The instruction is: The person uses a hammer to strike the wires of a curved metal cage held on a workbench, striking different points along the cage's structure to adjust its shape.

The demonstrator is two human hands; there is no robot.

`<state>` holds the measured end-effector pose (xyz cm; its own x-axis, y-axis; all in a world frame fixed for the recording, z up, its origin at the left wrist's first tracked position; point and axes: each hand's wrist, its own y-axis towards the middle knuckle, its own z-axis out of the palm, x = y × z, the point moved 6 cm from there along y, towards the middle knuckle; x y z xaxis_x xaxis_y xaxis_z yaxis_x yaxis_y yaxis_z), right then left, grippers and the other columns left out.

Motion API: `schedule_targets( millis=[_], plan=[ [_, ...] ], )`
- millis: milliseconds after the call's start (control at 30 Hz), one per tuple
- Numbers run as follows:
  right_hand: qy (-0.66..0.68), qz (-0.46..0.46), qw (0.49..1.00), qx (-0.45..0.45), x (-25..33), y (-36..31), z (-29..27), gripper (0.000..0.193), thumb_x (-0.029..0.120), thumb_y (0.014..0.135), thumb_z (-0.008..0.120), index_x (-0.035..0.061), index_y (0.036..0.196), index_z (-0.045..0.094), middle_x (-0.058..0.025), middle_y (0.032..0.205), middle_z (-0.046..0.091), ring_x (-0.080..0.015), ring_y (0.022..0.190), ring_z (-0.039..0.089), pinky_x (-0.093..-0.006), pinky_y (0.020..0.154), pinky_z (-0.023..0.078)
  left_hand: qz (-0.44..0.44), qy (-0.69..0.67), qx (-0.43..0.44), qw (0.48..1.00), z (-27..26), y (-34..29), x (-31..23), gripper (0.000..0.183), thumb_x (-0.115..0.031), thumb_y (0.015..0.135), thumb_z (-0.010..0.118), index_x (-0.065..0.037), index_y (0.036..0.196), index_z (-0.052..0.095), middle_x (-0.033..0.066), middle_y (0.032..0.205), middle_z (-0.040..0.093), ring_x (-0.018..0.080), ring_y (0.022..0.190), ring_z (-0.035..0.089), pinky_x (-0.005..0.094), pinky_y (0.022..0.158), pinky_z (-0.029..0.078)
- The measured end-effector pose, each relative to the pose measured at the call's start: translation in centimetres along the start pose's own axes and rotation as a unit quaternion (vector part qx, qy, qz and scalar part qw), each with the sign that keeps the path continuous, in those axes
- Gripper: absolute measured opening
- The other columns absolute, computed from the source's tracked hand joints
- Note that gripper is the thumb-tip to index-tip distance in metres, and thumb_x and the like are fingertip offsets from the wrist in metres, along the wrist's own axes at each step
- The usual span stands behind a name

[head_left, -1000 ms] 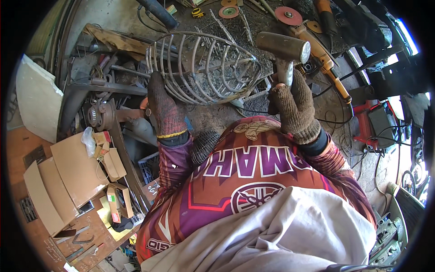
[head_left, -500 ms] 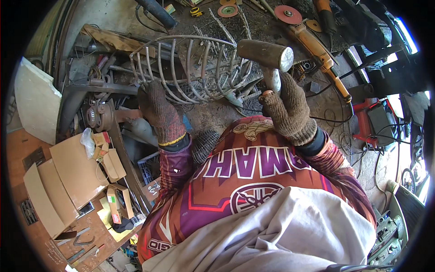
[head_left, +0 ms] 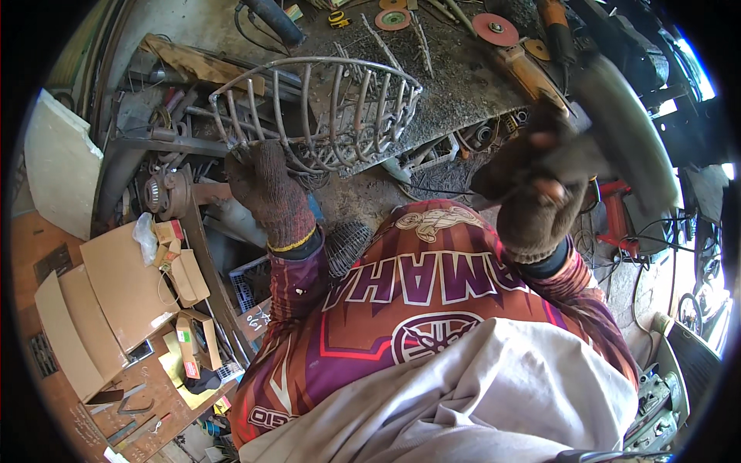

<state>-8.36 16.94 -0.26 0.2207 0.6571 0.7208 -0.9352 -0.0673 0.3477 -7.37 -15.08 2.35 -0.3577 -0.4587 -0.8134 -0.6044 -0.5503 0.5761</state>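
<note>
A curved cage of bent round metal bars lies at the upper middle, at the edge of a dirty work surface. My left hand, in a brown knitted glove, is closed round the cage's near left end. My right hand, gloved likewise, is raised to the right of my body. It grips a hammer with a thick cylindrical metal head, smeared by motion. Bare fingertips show through the right glove. The hammer is apart from the cage.
An orange angle grinder with a red disc lies at the far right. At left, cardboard boxes cover a wooden table. A bench vise stands beside my left hand. Cables trail on the right.
The hammer has swung right and up, away from the cage's right end, with my right hand. The cage has shifted slightly; my left hand keeps its hold.
</note>
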Motion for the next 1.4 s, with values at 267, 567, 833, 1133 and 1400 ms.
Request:
schedule_targets(
  millis=[267, 567, 833, 1133, 1400],
  plan=[
    [-0.332, 0.056, 0.941, 0.021, 0.2, 0.5, 1.5, 0.039, 0.026, 0.095, 0.056, -0.0032, 0.120, 0.050, -0.0132, 0.084, 0.064, -0.0196, 0.068, 0.064, -0.0327, 0.062, 0.048, -0.022, -0.004, -0.002, 1.000, -0.2, 2.2, 1.0, 0.028, -0.023, 0.086, 0.073, -0.001, 0.095, 0.058, 0.0040, 0.085, 0.060, 0.0127, 0.072, 0.053, 0.0267, 0.064, 0.042],
    [-0.301, 0.106, 0.948, -0.007, -0.5, 1.2, 1.0, 0.036, 0.030, 0.096, 0.054, -0.0010, 0.114, 0.051, -0.0028, 0.074, 0.057, -0.0089, 0.056, 0.052, -0.0236, 0.050, 0.041, -0.051, -0.042, -0.032, 0.997, 0.4, -0.1, -0.9, 0.030, -0.024, 0.083, 0.075, -0.003, 0.094, 0.057, 0.0042, 0.084, 0.058, 0.0135, 0.074, 0.053, 0.0280, 0.064, 0.043],
    [-0.367, 0.062, 0.927, 0.041, -0.4, 1.6, 1.6, 0.041, 0.024, 0.093, 0.059, -0.0033, 0.122, 0.051, -0.0168, 0.089, 0.066, -0.0265, 0.078, 0.065, -0.0373, 0.071, 0.050, -0.077, -0.051, -0.033, 0.995, 0.3, 0.0, -0.2, 0.031, -0.024, 0.080, 0.078, -0.004, 0.089, 0.056, 0.0018, 0.082, 0.055, 0.0123, 0.076, 0.050, 0.0288, 0.066, 0.041],
    [-0.457, 0.031, 0.885, 0.076, -0.6, 1.9, 2.5, 0.048, 0.033, 0.090, 0.063, 0.0005, 0.123, 0.051, -0.0215, 0.095, 0.065, -0.0364, 0.086, 0.066, -0.0408, 0.073, 0.051, -0.077, -0.092, 0.014, 0.993, 1.7, 0.1, -0.5, 0.034, -0.022, 0.077, 0.082, -0.004, 0.085, 0.054, -0.0008, 0.079, 0.054, 0.0090, 0.075, 0.049, 0.0258, 0.067, 0.041],
    [-0.403, 0.062, 0.911, 0.060, -1.3, 2.2, 1.9, 0.046, 0.029, 0.092, 0.061, -0.0009, 0.126, 0.049, -0.0188, 0.093, 0.065, -0.0282, 0.081, 0.067, -0.0390, 0.070, 0.052, -0.131, -0.090, 0.029, 0.987, 2.5, 0.3, -0.6, 0.030, -0.018, 0.079, 0.080, -0.005, 0.086, 0.054, -0.0018, 0.077, 0.054, 0.0078, 0.069, 0.050, 0.0243, 0.063, 0.041]
  ],
)
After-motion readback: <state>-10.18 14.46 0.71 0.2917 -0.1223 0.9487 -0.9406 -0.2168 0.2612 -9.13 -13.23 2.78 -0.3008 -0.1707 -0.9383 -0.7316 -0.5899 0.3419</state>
